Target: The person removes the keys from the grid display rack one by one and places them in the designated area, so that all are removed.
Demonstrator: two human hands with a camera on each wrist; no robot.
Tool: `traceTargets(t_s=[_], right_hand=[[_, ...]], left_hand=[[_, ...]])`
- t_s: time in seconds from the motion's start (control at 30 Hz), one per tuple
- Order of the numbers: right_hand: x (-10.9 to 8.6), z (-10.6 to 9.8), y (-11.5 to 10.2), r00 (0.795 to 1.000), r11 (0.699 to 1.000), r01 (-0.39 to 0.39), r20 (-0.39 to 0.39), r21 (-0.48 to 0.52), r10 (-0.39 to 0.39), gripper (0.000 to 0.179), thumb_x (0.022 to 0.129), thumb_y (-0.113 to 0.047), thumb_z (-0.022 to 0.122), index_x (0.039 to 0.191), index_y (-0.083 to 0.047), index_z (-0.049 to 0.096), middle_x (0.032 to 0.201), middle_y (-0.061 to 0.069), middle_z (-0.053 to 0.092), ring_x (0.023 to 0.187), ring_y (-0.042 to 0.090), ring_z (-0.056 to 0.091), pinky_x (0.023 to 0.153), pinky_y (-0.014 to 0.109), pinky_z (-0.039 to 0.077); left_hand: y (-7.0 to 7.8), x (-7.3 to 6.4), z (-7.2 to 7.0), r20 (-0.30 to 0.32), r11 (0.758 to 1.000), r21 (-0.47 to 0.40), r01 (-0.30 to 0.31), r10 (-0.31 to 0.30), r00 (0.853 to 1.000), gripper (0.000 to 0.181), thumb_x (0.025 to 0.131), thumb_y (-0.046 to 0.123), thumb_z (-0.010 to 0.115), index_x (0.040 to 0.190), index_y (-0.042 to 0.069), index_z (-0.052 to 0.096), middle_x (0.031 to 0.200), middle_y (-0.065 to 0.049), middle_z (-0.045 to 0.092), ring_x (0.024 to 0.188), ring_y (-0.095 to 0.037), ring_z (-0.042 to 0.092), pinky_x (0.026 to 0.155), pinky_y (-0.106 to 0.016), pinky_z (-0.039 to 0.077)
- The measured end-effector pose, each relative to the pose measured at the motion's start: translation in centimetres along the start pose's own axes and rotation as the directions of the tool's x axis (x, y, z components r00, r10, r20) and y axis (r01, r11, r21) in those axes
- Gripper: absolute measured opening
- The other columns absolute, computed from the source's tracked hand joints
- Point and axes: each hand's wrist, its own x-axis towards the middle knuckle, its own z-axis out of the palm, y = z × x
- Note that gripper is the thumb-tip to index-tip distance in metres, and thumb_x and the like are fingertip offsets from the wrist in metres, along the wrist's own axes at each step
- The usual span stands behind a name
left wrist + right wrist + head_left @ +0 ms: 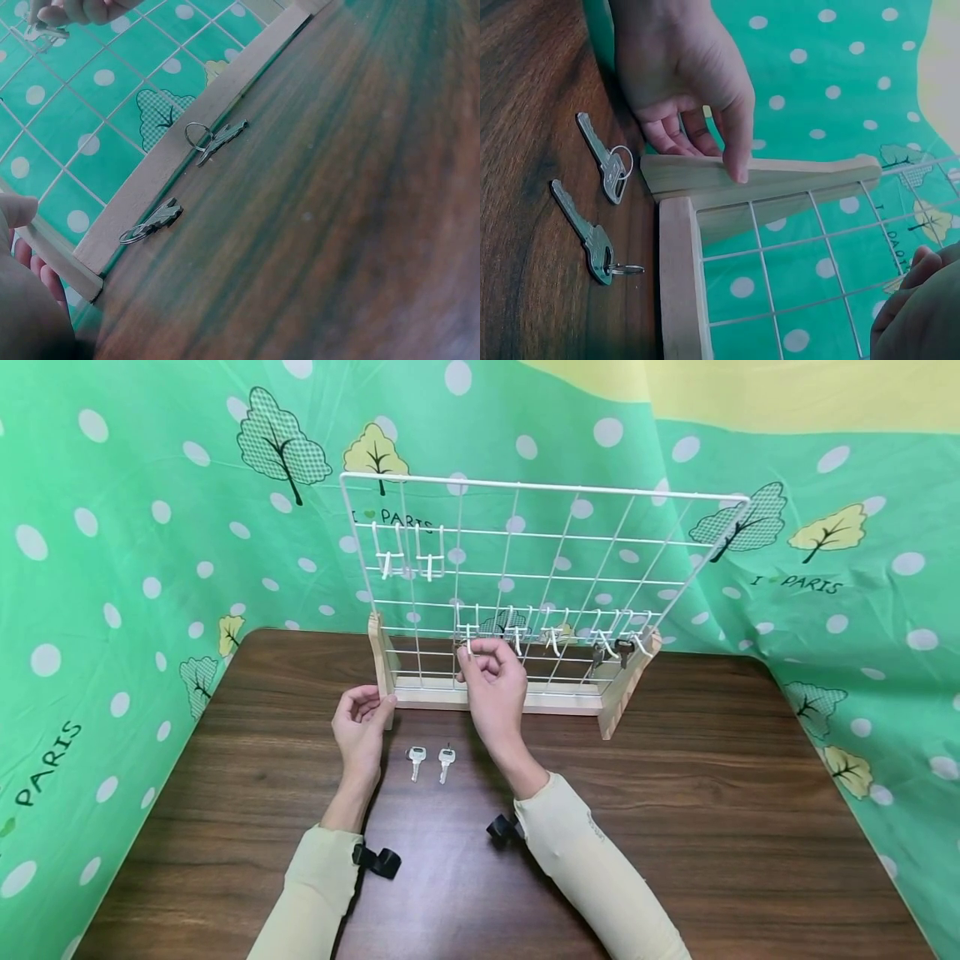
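A white wire grid rack [540, 487] stands in a wooden base. My left hand [356, 731] grips its left wooden side panel [761, 171], thumb on one face and fingers behind. My right hand [495, 689] is raised at the leftmost of the lower white hooks [468, 632], thumb and fingertips together. In the left wrist view, a key with a ring [46, 32] shows at those fingertips, partly out of frame. Two silver keys lie on the table between my arms, a left key [417, 763] and a right key [447, 765], each with a ring.
Keys [624, 650] hang from hooks at the lower right of the grid. Two more hooks [430, 560] sit at the upper left. The base has a wooden front bar [562, 702] and a right side panel [630, 685]. A green patterned cloth [150, 610] surrounds the brown table [735, 827].
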Motion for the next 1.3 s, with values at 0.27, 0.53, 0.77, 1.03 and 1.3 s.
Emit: traceTargets(t_s=[0.27,0.53,0.77,1.03,1.3], right_hand=[[-0.5,-0.4,-0.4,1.0,1.0,0.005,0.015,0.021,-0.005,0.004,0.1,0.0,0.074,0.099,-0.003,0.071,0.067,-0.003,0.059,0.055,0.006,0.05,0.052,0.017,0.035],[-1.0,-0.9,-0.7,0.999,0.999,0.039,0.023,0.014,-0.039,0.006,0.099,0.0,0.075,0.096,0.003,0.07,0.07,-0.006,0.058,0.057,0.002,0.043,0.053,0.016,0.034],[-1.3,-1.1,-1.0,0.999,0.999,0.047,0.021,0.019,-0.048,0.008,0.098,0.002,0.074,0.095,0.007,0.069,0.07,-0.006,0.058,0.056,0.002,0.042,0.051,0.015,0.033],[-1.7,-1.7,-1.3,0.997,0.998,0.06,0.037,0.016,-0.061,0.009,0.098,0.002,0.074,0.095,0.009,0.07,0.071,-0.006,0.058,0.056,0.003,0.041,0.052,0.016,0.032],[-2.4,-2.5,-1.0,0.995,1.0,0.016,0.1,-0.014,-0.015,0.005,0.098,0.005,0.072,0.096,0.008,0.069,0.074,-0.005,0.058,0.057,0.002,0.042,0.052,0.016,0.033]], left_hand=[[0.0,0.1,0.0,0.0,1.0,0.0,-0.005,0.005,1.0,0.026,0.086,-0.017,0.078,0.105,-0.001,0.07,0.095,0.001,0.07,0.087,-0.009,0.067,0.08,-0.017,0.056],[-0.1,0.1,-0.1,0.001,1.0,0.008,-0.007,0.007,1.0,0.026,0.087,-0.017,0.078,0.104,0.0,0.07,0.095,0.001,0.07,0.088,-0.01,0.067,0.08,-0.017,0.056],[-0.2,0.1,0.0,0.004,1.0,0.001,-0.007,0.007,1.0,0.026,0.087,-0.018,0.078,0.104,0.001,0.07,0.095,0.001,0.069,0.088,-0.01,0.067,0.08,-0.017,0.056],[-0.2,0.2,0.0,0.006,1.0,-0.006,-0.006,0.006,1.0,0.026,0.087,-0.018,0.078,0.105,-0.001,0.069,0.096,0.0,0.07,0.088,-0.01,0.067,0.08,-0.017,0.056],[-0.1,0.1,-0.1,0.006,1.0,0.004,-0.008,0.008,1.0,0.025,0.087,-0.017,0.079,0.105,-0.002,0.07,0.096,0.0,0.069,0.089,-0.011,0.067,0.081,-0.018,0.056]])
